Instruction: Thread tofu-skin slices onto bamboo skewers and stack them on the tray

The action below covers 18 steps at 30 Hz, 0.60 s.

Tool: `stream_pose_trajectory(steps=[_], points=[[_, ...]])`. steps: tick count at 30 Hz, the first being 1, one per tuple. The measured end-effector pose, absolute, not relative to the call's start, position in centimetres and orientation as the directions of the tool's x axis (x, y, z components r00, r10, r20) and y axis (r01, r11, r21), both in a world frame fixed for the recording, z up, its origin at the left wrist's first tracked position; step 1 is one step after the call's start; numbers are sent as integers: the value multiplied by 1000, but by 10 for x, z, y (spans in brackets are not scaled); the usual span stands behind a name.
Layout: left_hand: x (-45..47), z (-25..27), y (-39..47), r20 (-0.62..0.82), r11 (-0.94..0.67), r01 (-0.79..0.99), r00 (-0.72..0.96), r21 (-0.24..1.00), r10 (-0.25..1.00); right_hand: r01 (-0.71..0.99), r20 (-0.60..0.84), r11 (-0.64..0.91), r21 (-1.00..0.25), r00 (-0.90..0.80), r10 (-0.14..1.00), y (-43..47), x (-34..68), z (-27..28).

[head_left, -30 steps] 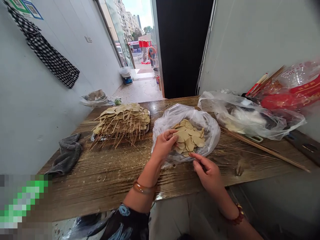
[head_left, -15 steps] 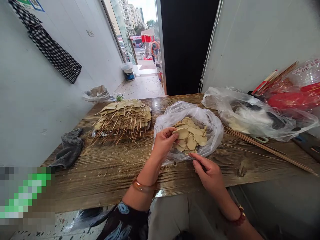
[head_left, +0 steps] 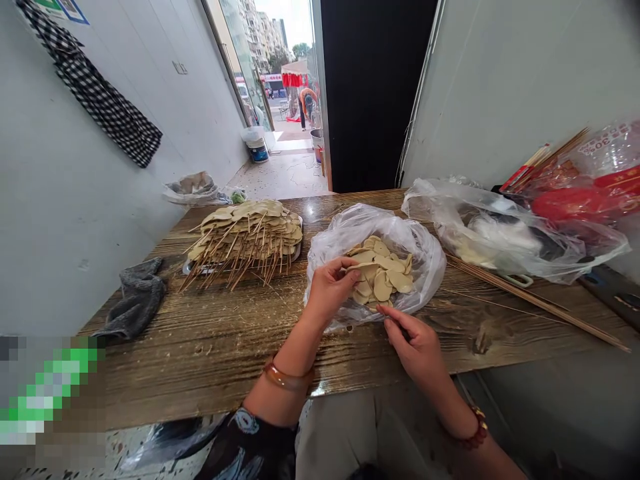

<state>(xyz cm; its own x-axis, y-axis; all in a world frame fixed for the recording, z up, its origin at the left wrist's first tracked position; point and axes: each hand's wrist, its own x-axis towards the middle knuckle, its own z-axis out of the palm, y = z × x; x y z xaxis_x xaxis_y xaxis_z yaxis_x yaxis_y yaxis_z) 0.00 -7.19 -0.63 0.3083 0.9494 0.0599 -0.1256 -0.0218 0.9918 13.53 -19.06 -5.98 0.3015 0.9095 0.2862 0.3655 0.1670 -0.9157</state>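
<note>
My left hand (head_left: 333,287) pinches a flat beige slice (head_left: 367,270) between thumb and fingers, tilted over an open clear plastic bag (head_left: 425,240). Several loose oval slices (head_left: 384,285) of the same kind lie in that bag. At the bag's near edge is my right hand (head_left: 415,340), thumb and forefinger drawn together; whatever they hold is too small to make out. To the left, a tray (head_left: 189,267) bears a high heap of skewered slices (head_left: 250,230), their thin sticks pointing toward me.
Long wooden skewers (head_left: 530,300) lie on the right of the wooden table (head_left: 225,360). Behind them sit another plastic bag (head_left: 500,227) and red packaging (head_left: 575,203). A dark grey cloth (head_left: 133,300) rests at the left edge. Outside the doorway a person (head_left: 305,107) bends over.
My left hand has tipped the slice so that it shows more edge-on. My right hand stays almost in place. The person outside has bent lower.
</note>
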Motion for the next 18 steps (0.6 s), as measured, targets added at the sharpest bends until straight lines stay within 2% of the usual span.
stream_pose_trajectory(steps=[7, 18], points=[[3, -8, -74, 146, -140, -44, 329, 989, 933, 345, 252, 134, -929, 324, 912, -190, 135, -60], [5, -7, -76, -27, 137, -264, 383, 955, 923, 379, 313, 188, -906, 304, 900, -195, 136, -61]])
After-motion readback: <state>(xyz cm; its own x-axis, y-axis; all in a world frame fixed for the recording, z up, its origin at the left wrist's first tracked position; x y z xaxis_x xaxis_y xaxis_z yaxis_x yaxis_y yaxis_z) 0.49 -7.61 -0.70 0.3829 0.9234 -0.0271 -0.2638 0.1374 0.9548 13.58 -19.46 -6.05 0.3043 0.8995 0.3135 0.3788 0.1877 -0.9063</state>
